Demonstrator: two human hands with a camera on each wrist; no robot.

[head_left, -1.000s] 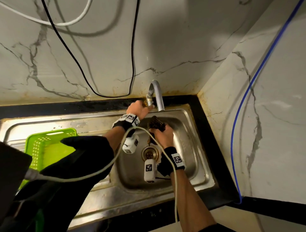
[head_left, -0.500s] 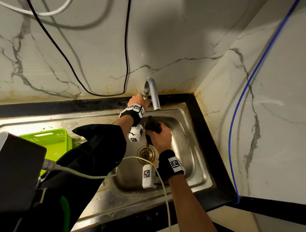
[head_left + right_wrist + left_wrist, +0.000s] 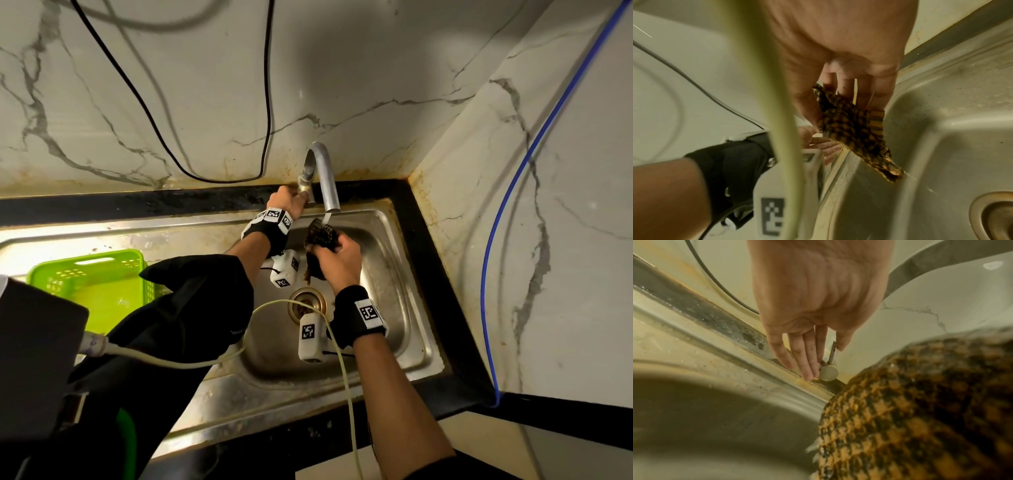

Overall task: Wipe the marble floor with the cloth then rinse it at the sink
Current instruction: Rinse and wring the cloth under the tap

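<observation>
A dark brown-and-orange checked cloth (image 3: 320,236) is bunched in my right hand (image 3: 329,250), which grips it just under the mouth of the curved metal tap spout (image 3: 327,178). A thin stream of water (image 3: 327,216) falls from the spout onto it. In the right wrist view the cloth (image 3: 853,129) hangs from my right hand (image 3: 842,116), its wet tip over the steel sink (image 3: 941,146). My left hand (image 3: 826,361) reaches to the back wall. Its thumb and fingers (image 3: 807,363) pinch the tap handle (image 3: 829,373).
The steel sink (image 3: 394,274) has a round drain (image 3: 306,305) below my hands. A green plastic basket (image 3: 92,281) sits on the drainboard at left. Black and blue cables hang on the marble walls. A pale cord (image 3: 205,359) crosses the sink's front.
Water now runs from the spout onto the cloth. My right hand has raised the cloth closer under the spout. My left hand has stayed at the tap handle.
</observation>
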